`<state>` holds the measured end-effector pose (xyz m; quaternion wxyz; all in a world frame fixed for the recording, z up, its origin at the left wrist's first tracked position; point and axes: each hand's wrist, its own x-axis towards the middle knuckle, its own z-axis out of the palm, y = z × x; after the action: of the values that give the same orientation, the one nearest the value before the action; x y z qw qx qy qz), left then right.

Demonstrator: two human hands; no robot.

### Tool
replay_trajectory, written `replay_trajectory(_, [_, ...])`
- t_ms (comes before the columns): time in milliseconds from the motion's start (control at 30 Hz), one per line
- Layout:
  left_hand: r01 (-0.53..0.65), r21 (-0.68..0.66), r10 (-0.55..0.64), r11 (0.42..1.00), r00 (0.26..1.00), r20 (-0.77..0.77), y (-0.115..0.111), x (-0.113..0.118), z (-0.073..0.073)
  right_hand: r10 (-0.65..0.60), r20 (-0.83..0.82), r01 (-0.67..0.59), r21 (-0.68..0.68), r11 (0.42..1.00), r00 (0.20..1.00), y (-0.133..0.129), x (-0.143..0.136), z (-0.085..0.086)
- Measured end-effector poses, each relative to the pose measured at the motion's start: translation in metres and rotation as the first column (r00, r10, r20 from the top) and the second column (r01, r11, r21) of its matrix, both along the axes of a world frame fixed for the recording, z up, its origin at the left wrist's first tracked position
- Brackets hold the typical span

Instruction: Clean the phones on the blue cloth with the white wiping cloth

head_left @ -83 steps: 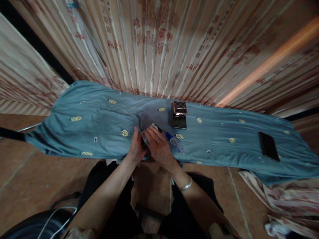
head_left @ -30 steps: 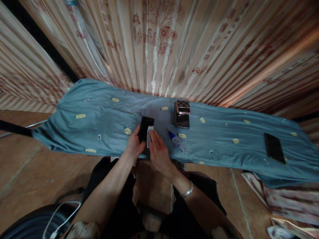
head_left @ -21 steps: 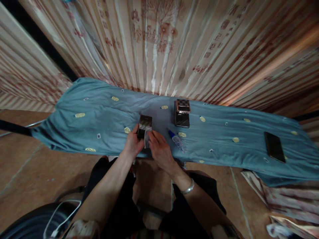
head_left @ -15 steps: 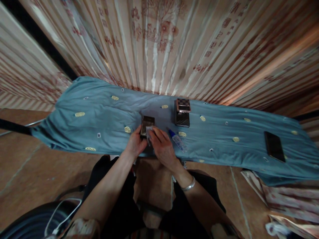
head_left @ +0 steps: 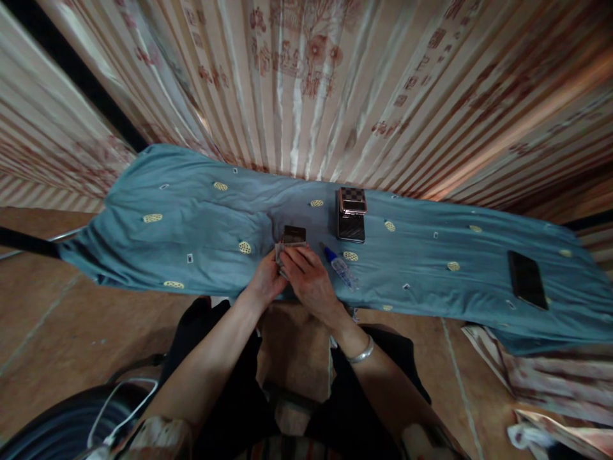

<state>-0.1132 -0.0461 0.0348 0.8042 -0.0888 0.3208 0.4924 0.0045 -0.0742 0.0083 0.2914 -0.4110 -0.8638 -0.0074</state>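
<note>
My left hand [head_left: 267,278] is closed round the lower left edge of a small dark, glossy rectangular object, perhaps a phone [head_left: 294,234]. Only the object's far end shows above my fingers. Pressed over its near part, my right hand [head_left: 309,275] pinches a thin greyish wipe [head_left: 280,253], which pokes out at the fingertips and spreads between the two hands. Just right of my right hand lies a clear bottle with a blue cap [head_left: 342,268]. The object's near half is hidden by the hands.
A checkered, copper-edged case [head_left: 352,200] rests on a black device [head_left: 351,228] behind the bottle. A black phone [head_left: 527,280] lies far right on the teal cloth [head_left: 215,220]. A pleated curtain [head_left: 297,89] hangs along the back. A round black stool [head_left: 62,421] with a white cable stands lower left.
The dark object has shifted slightly right and its near part is now covered. My right hand with the wipe has moved left across it, closer to my left hand.
</note>
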Motion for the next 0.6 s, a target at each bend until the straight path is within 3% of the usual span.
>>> replay_trajectory(167, [-0.101, -0.04, 0.096, 0.994, 0.989, -0.113, 0.005, -0.005, 0.013, 0.013, -0.016, -0.013, 0.009, 1.0, 1.0, 0.002, 0.005, 0.001])
replay_trajectory(600, [-0.107, -0.057, 0.103, 0.993, 0.992, -0.071, -0.007, 0.012, 0.007, -0.042, -0.093, 0.032, -0.111, 0.993, 0.995, 0.011, 0.01, 0.006])
